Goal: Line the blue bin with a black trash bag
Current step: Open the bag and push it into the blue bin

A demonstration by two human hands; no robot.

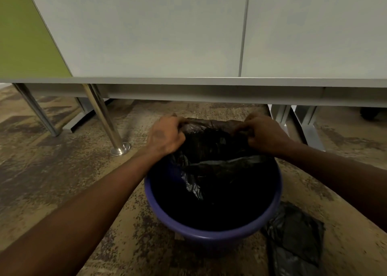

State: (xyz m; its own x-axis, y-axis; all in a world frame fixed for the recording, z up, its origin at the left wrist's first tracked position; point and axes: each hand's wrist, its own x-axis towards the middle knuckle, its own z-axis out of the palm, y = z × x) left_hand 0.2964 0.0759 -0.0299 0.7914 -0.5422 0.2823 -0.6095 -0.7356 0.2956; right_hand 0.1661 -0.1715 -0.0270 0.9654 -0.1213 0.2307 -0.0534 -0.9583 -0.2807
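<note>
Gripping the black trash bag (211, 141) above the blue bin (211, 234): left hand (165, 134) and right hand (265, 132), both clenched.

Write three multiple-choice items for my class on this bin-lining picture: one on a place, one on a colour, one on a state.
1. Where does the spare folded black bag lie?
A. On the desk
B. On the carpet right of the bin
C. Inside the bin

2. What colour is the bin?
A. Blue
B. Red
C. White

3. How is the black trash bag being held?
A. By both hands
B. By one hand
C. By neither

Answers: 1 B, it rests on the floor beside the bin; 2 A, its rim shows blue; 3 A, the left hand and right hand each grip its top edge.
</note>
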